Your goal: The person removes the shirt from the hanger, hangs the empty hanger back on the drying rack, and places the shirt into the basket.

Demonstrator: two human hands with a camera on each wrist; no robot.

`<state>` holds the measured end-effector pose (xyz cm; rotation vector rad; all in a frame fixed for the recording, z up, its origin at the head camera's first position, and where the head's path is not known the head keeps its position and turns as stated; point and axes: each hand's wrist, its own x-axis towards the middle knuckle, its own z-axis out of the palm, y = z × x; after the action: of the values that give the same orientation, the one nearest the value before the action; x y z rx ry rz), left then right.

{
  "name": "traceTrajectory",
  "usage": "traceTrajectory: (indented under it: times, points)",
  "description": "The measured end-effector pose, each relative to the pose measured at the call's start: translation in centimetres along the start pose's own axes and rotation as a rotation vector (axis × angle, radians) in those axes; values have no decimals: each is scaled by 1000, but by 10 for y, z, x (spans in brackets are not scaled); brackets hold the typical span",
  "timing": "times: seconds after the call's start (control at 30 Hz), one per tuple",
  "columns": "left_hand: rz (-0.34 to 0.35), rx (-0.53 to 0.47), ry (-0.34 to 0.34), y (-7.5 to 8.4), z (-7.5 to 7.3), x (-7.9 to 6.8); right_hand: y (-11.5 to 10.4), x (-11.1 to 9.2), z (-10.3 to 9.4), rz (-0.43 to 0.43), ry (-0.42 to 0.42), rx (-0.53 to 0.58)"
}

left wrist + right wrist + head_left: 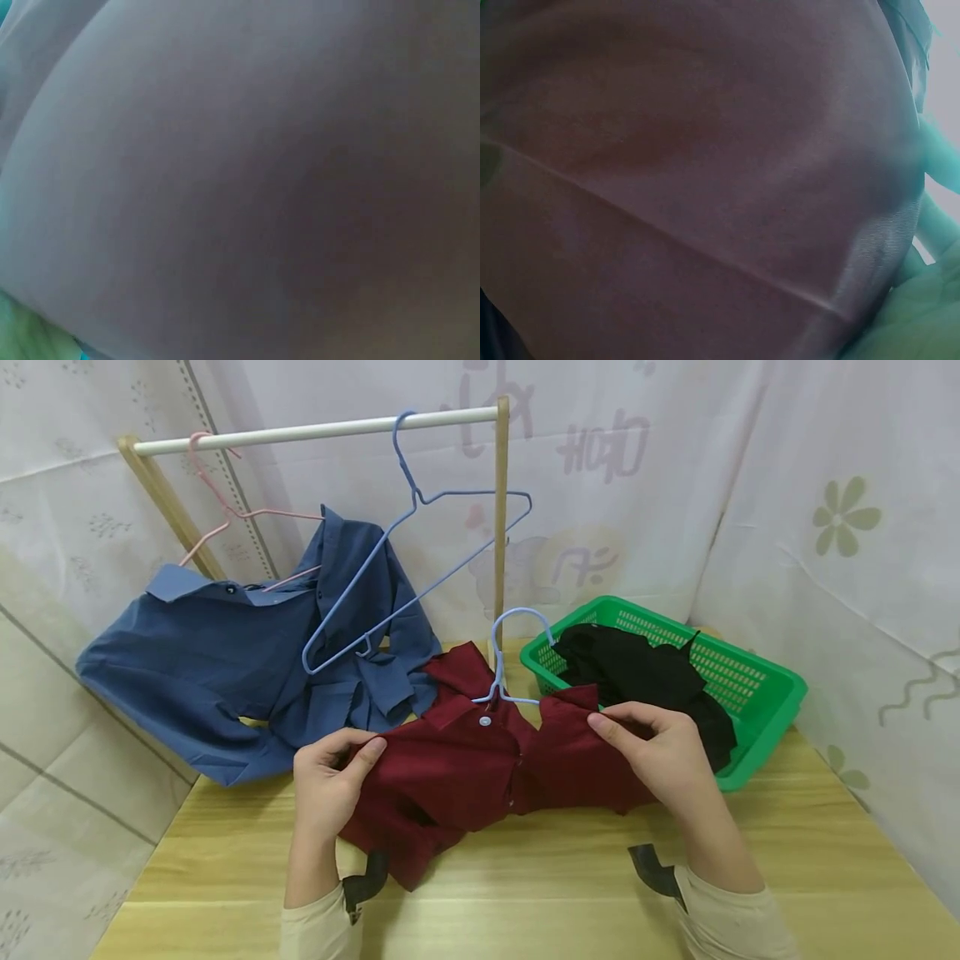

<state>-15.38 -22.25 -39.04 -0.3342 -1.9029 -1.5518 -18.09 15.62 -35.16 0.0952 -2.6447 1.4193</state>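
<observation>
A dark red shirt point(457, 768) with a pale button at its collar is spread between both hands above the table. The hook and upper arms of a light blue hanger point(498, 681) rise from its neck opening; the rest is hidden inside the cloth. My left hand point(326, 785) pinches one shoulder of the shirt between thumb and fingers. On the opposite shoulder, my right hand point(667, 752) pinches the fabric in the same manner. Close-up cloth point(210, 180) fills most of the left wrist view. In the right wrist view, fingers point(937, 217) show beside the shirt's cloth.
A wood-framed rack with a white rod point(315, 433) stands behind. From it hang a blue shirt point(225, 668) on a pink hanger point(225, 510) and a bare blue hanger point(416, 497). At right, a green basket point(772, 727) holds black clothing point(637, 664). The wooden table point(525, 893) lies beneath.
</observation>
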Motion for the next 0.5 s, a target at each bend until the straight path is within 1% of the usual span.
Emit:
traceTrajectory:
  times: [0.17,0.4,0.5]
  points:
    - [6,-75,45,1,0,0,-2,1,1,-8,-15,-31]
    - [-12,-296,84,-2,4,-1,-3,0,5,-23,-41,-41]
    - [-17,-342,105,-1,5,-1,-4,0,6,-37,-35,-44]
